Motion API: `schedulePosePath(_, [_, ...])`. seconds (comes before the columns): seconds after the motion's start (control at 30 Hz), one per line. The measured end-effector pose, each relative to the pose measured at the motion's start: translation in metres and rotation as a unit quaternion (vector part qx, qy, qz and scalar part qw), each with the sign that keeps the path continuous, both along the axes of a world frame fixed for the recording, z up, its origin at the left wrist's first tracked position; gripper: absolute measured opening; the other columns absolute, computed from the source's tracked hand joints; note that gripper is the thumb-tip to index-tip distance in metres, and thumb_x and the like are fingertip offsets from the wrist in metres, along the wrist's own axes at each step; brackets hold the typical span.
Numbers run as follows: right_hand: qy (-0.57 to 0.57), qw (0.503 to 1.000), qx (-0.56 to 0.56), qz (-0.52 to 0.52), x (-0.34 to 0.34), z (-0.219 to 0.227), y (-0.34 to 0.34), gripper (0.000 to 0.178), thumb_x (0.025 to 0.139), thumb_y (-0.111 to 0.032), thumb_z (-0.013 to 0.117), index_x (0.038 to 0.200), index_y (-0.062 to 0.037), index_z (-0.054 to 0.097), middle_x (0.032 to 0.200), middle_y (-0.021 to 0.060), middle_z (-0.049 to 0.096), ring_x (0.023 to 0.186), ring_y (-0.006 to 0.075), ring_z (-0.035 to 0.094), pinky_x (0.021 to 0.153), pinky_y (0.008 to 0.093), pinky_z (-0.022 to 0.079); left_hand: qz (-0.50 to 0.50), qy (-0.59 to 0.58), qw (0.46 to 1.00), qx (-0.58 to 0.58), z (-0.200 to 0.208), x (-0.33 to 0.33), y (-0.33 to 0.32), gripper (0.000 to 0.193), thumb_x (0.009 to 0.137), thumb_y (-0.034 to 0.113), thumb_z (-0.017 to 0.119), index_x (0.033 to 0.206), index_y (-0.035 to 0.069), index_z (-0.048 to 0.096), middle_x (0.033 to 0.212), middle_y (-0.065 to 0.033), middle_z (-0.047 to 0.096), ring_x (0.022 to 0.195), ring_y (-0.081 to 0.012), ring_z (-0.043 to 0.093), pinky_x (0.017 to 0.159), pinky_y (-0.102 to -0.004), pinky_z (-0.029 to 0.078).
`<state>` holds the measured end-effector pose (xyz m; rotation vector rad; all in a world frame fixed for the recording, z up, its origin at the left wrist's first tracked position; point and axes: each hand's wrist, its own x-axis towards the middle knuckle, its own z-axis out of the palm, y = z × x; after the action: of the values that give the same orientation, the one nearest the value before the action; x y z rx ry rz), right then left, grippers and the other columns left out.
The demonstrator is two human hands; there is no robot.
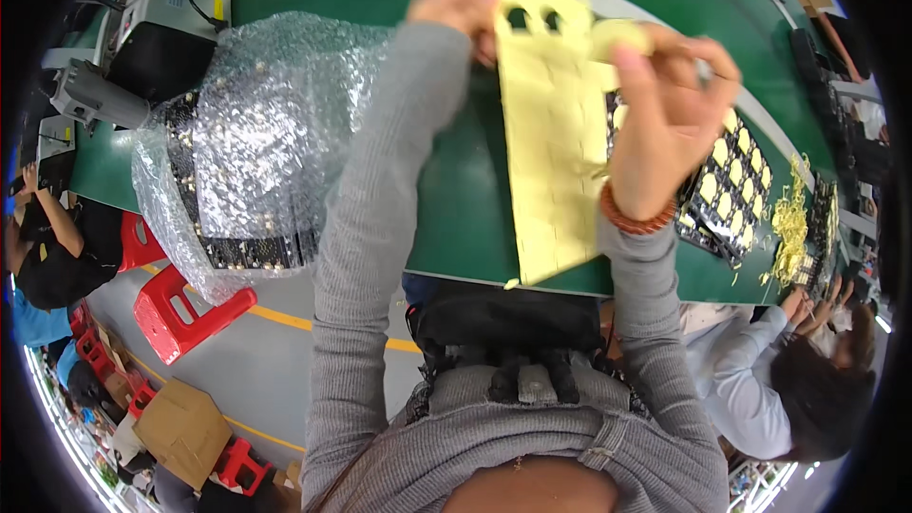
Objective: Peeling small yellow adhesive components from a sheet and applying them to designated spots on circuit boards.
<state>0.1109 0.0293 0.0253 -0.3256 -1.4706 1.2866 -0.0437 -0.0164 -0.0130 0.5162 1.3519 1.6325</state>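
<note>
A long pale-yellow sheet stands over the green table in front of me. Its far end has rows of round holes, and its near part is still whole, with faint cut lines. My left hand is closed at the sheet's left edge near the holes, its fingers partly hidden and blurred. Between thumb and fingers, my right hand pinches a small yellow round piece, blurred, beside the sheet's right edge. Right of the sheet lie black panels bearing yellow round pieces, partly covered by my right hand and wrist.
Bubble wrap with dark boards under it covers the table's left side, near a grey boxy machine. Yellow scraps are heaped at the right, near a co-worker's hands. A red stool stands below the table's left edge.
</note>
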Motion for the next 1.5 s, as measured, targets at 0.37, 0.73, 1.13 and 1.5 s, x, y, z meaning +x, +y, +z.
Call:
schedulePosePath(0.37, [-0.291,0.953,-0.071,0.043,0.108,-0.041,-0.025,0.039,0.072,0.006,0.062,0.099,-0.0029,0.037,0.080,0.0052,0.056,0.070,0.0088,0.044,0.065,0.0225,0.037,0.036,0.494,0.868,0.024,-0.010,-0.004,-0.006,0.020,0.077,0.018,0.063,0.088,0.003,0.059,0.072,-0.0046,0.059,0.061,-0.0145,0.053,0.056,-0.0249,0.043])
schedulePosePath(0.73, [-0.337,0.936,-0.084,0.057,0.098,-0.052,-0.042,0.035,0.074,0.006,0.061,0.098,-0.0030,0.037,0.081,0.0046,0.055,0.071,0.0080,0.044,0.068,0.0210,0.036,-0.403,0.417,0.811,-0.075,-0.002,0.041,-0.014,0.032,0.074,0.030,0.067,0.091,0.004,0.059,0.070,-0.0067,0.061,0.066,-0.0152,0.060,0.060,-0.0281,0.048])
schedulePosePath(1.13, [-0.361,0.930,-0.063,0.045,0.097,-0.055,-0.042,0.029,0.075,0.006,0.062,0.093,-0.0029,0.041,0.080,0.0036,0.056,0.069,0.0066,0.046,0.065,0.0193,0.036,-0.383,0.391,0.834,-0.077,-0.006,0.045,-0.012,0.026,0.076,0.027,0.066,0.087,0.005,0.058,0.062,-0.0037,0.058,0.054,-0.0109,0.057,0.052,-0.0250,0.044])
schedulePosePath(1.5, [-0.371,0.927,-0.048,0.037,0.097,-0.057,-0.042,0.029,0.075,0.005,0.063,0.093,-0.0030,0.041,0.080,0.0037,0.057,0.069,0.0066,0.046,0.066,0.0193,0.036,-0.374,0.410,0.831,-0.046,-0.006,0.044,-0.012,0.024,0.078,0.028,0.063,0.085,0.006,0.058,0.057,-0.0024,0.056,0.051,-0.0099,0.054,0.047,-0.0245,0.041])
